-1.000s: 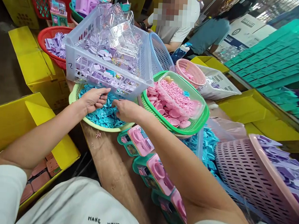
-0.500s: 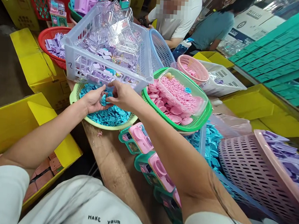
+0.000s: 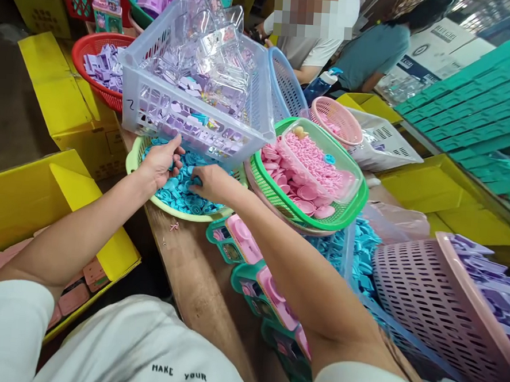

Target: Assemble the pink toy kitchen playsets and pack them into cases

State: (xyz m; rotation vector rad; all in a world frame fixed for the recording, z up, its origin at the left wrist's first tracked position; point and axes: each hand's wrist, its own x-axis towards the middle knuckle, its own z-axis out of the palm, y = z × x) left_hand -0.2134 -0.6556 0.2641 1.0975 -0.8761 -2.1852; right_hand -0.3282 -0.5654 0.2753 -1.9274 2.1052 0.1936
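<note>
Small blue plastic pieces point(image 3: 181, 195) fill a pale yellow-green basket point(image 3: 132, 163) on the wooden table. Over its left side is my left hand point(image 3: 159, 162), with the fingers curled and the thumb raised; a bit of blue shows at its fingers. My right hand point(image 3: 214, 184) reaches down into the pieces, its fingers bent and closed, with the fingertips partly hidden among them. Whatever they grip cannot be made out. Behind both hands, a clear-blue crate point(image 3: 133, 106) of clear plastic shells and purple parts overhangs the basket.
To the right, a green basket point(image 3: 353, 205) holds pink pieces and a clear tub point(image 3: 357, 183). Teal-and-pink toy sets point(image 3: 249, 280) line the table point(image 3: 197, 285). A yellow carton point(image 3: 22, 185) stands left; a pink basket point(image 3: 408, 287) stands right. Two people sit across.
My hands have moved apart. The right hand has gone from beside the left hand's fingers down into the blue pieces. The view has shifted slightly.
</note>
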